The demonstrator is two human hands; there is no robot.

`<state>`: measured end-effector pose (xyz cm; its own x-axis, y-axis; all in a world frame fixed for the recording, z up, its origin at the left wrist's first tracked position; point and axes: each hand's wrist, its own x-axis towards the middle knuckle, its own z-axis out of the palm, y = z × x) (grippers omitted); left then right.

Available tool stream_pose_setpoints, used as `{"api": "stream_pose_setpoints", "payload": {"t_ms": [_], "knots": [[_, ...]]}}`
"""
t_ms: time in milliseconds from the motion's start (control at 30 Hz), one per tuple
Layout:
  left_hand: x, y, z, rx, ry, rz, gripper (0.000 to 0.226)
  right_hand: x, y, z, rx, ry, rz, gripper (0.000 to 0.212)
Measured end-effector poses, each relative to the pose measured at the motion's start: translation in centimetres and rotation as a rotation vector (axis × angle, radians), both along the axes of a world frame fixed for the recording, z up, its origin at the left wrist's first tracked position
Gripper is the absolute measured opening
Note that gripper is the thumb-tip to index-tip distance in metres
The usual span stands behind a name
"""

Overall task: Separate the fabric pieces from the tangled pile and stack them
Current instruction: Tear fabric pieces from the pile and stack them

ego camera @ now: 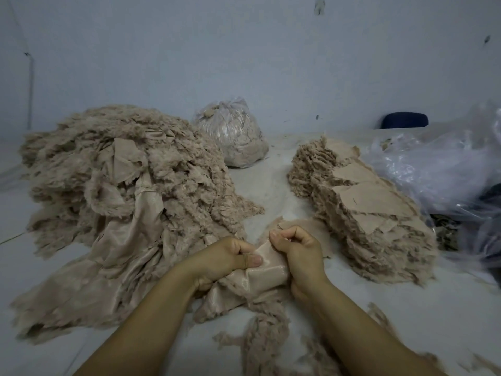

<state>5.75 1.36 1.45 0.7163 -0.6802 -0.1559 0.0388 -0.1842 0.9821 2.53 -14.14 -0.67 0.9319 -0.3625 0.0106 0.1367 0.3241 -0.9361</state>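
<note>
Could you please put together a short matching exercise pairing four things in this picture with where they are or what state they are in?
Things:
1. tangled pile
2. stacked pieces
3. tied plastic bag
4. fabric piece

Places or states:
A. gripped between the left hand and the right hand
B. far back by the wall, filled with beige material
C. loose heap on the left of the surface
D. layered neatly on the right, flat backing side up

Pairs: 1-C, 2-D, 3-B, 4-A
</note>
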Motion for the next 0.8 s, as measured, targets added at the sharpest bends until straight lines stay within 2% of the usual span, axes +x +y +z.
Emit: {"api": "stream_pose_setpoints", "payload": {"t_ms": [100,167,200,267,300,367,400,467,500,567,633,733,800], "knots": [[0.1,0.4,0.2,-0.001,-0.018,0.007,0.012,0.0,-0.4,0.1,0.091,-0.005,0.07,0.022],[0.2,0.9,0.2,0.016,-0.044,0.015,0.027,0.2,-1.1,0.3,0.19,-0.041,0.002,0.018],[0.3,1.1,0.1,0.001,-0.045,0.027,0.027,0.3,-1.5,0.5,0.227,-0.053,-0.043,0.016],[0.5,1.2,-0.1,-0.143,0.066,0.11,0.025,0.3,-1.9,0.6,0.278,-0.033,-0.032,0.011],[0.6,1.1,-0.1,-0.24,0.14,0.172,0.026,0.1,-1.8,0.5,0.28,0.007,0.04,0.015],[0.9,1.1,-0.1,-0.364,0.202,0.27,0.028,-0.4,-1.1,0.3,0.175,0.123,0.241,0.036],[1.0,1.0,-0.1,-0.384,0.201,0.285,0.029,-0.7,-0.7,0.2,0.074,0.157,0.323,0.04],[1.0,0.9,0.0,-0.406,0.213,0.277,0.029,-1.1,0.0,0.2,-0.069,0.122,0.39,0.022],[0.9,0.8,0.2,-0.417,0.242,0.263,0.03,-1.2,0.3,0.3,-0.088,0.084,0.376,0.012],[0.7,0.7,0.3,-0.409,0.272,0.221,0.034,-1.1,0.4,0.3,-0.124,0.005,0.333,0.01],[0.4,0.0,0.3,-0.359,0.196,0.234,0.032,-1.2,0.4,0.3,-0.184,-0.033,0.32,0.01],[0.4,-0.6,0.3,-0.356,0.087,0.484,0.021,-1.1,0.0,0.1,-0.197,-0.009,0.229,0.011],[0.5,-0.4,0.5,-0.377,0.03,0.565,0.022,-1.0,-0.5,0.1,-0.183,0.018,0.194,0.021]]}}
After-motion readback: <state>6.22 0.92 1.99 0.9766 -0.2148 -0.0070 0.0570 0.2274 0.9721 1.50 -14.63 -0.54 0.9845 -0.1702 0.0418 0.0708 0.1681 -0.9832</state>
